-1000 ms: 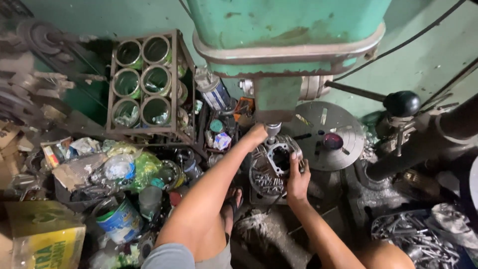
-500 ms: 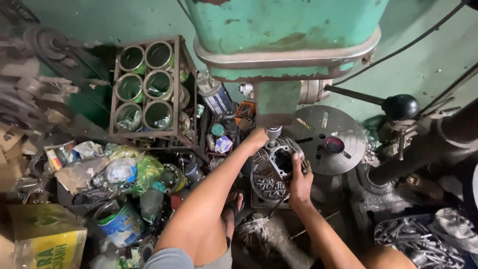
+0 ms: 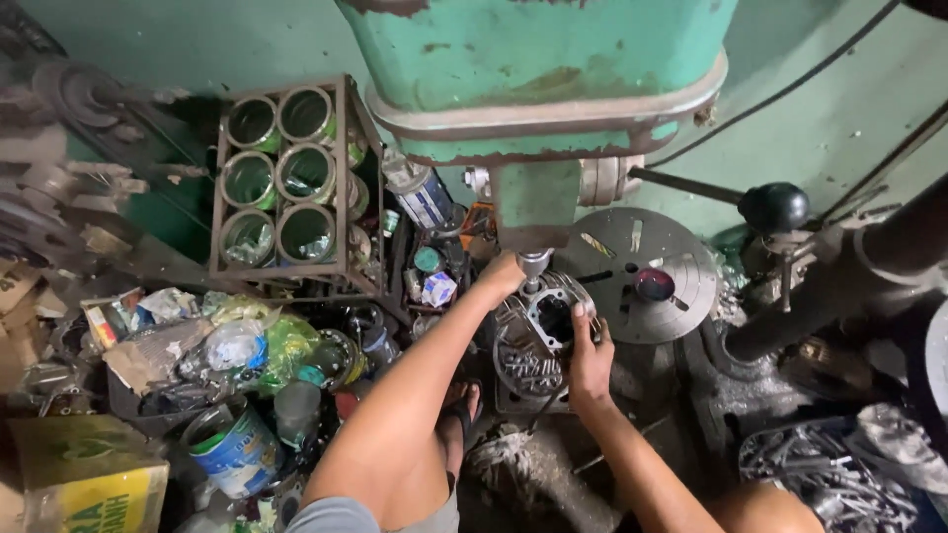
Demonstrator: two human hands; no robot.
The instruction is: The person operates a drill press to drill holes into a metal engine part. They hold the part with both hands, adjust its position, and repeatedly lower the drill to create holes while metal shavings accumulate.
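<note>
1. Two bare hands meet on a finned metal cylinder block (image 3: 538, 336), grey and ribbed, with a round dark bore in its middle. It sits low in the middle of the view, directly under the spindle of a large green drill press (image 3: 538, 89).
2. The left hand (image 3: 501, 279) is wrapped over the block's upper left edge, fingers curled around the fins and holding it. The forearm runs down toward the bottom of the view.
3. The right hand (image 3: 591, 357) grips the block's lower right side, thumb and fingers closed on the rim.
4. The metal spindle tip (image 3: 534, 264) hangs just above the bore; whether it touches the block is hard to tell from this angle.
5. Just right of the block is a round grey slotted work table (image 3: 642, 271), with a black ball-ended lever (image 3: 775, 207) beyond it.
6. To the left stands a metal crate (image 3: 286, 183) of open green tins. Below it lies clutter: plastic bags, bottles, a blue-and-white paint can (image 3: 229, 449) and a yellow carton (image 3: 89, 484).
7. As a judgement on doing this well: the block should be held level with both hands firm, the bore centred beneath the spindle, and fingers kept on the outer fins, well away from the bore.
</note>
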